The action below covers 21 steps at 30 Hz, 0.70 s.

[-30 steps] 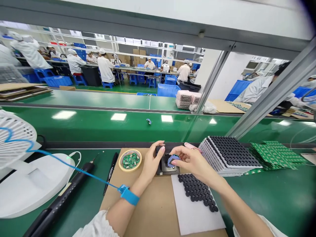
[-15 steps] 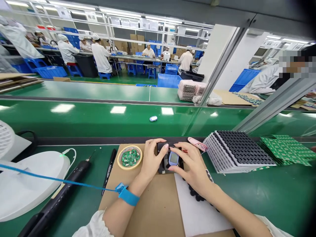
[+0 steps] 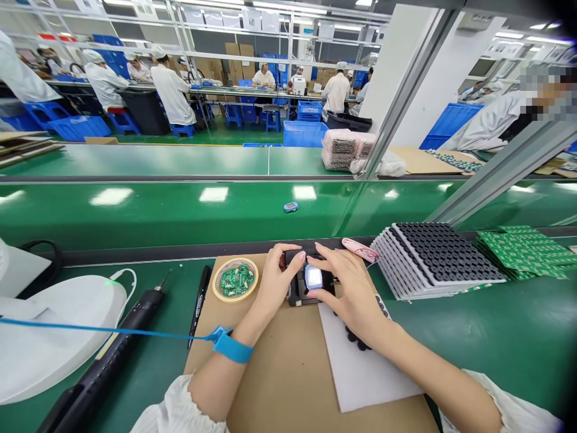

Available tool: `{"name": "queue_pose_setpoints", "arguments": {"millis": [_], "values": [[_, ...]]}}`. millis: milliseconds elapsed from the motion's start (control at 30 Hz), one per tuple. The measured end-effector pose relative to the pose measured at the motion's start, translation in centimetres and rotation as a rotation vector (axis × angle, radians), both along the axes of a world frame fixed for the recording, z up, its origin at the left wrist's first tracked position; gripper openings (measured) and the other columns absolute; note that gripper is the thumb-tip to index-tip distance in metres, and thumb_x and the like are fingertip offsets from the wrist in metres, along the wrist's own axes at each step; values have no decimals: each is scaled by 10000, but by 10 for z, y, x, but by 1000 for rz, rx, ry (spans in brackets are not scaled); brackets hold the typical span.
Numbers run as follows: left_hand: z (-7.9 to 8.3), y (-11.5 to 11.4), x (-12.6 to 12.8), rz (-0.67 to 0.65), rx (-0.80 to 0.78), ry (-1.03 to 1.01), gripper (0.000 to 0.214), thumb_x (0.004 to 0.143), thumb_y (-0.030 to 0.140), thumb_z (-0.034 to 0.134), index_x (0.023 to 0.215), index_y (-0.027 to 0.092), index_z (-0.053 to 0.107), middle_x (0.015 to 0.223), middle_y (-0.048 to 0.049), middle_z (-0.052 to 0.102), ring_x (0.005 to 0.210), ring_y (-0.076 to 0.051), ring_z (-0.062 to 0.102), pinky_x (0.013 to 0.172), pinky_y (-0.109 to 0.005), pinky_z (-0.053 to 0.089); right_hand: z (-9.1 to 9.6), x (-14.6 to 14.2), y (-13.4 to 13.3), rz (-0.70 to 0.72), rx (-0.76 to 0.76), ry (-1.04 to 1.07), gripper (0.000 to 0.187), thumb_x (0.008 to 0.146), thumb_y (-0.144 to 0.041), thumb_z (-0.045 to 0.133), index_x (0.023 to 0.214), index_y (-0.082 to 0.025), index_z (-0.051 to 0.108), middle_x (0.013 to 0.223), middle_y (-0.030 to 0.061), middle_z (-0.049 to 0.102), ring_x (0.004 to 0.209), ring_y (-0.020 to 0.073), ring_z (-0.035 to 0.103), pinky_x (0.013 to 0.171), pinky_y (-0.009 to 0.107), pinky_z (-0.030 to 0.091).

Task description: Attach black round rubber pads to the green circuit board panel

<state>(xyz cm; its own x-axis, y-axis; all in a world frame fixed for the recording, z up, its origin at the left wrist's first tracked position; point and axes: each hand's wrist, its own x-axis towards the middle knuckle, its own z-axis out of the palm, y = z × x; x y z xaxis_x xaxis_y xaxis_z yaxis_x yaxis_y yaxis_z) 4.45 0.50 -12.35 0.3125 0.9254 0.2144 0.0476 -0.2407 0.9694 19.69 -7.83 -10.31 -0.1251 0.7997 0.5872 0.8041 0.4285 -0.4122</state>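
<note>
Both my hands are at a black jig on a brown cardboard mat. My left hand grips the jig's far edge. My right hand wraps over a small blue-rimmed device, seated in the jig, with a brightly lit face. A blue wrist strap circles my left wrist. Right of the jig, under my right wrist, a white foam sheet carries black round pads. Left of my left hand sits a tape roll holding small green circuit boards.
Beyond my right hand lie a pink-handled tool, a stack of trays with black pads and green circuit board panels. Left are a black marker, an electric screwdriver and a white machine. A green conveyor belt runs behind.
The blue device went from tilted in my right hand to seated flat in the jig, and its face now shines. A small blue object on the belt moved right. My view tilted upward.
</note>
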Motion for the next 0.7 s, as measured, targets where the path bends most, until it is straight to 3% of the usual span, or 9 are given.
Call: {"name": "queue_pose_setpoints", "arguments": {"millis": [233, 700], "values": [[-2, 3, 1, -24, -51, -10, 277, 859, 460, 645, 964, 204, 620, 916, -46, 627, 829, -205, 575, 692, -288, 449, -7, -1, 2, -4, -119, 45, 843, 843, -252, 708, 1487, -325, 170, 1256, 59, 619, 1229, 243, 528, 996, 451, 381], [-1, 3, 3, -14, -19, -18, 234, 876, 418, 621, 965, 203, 594, 991, -51, 607, 977, -227, 565, 831, -316, 438, -6, -4, 2, -7, -80, 82, 913, 792, -235, 746, 1481, -359, 160, 1250, 16, 625, 1187, 222, 551, 961, 393, 368]]}}
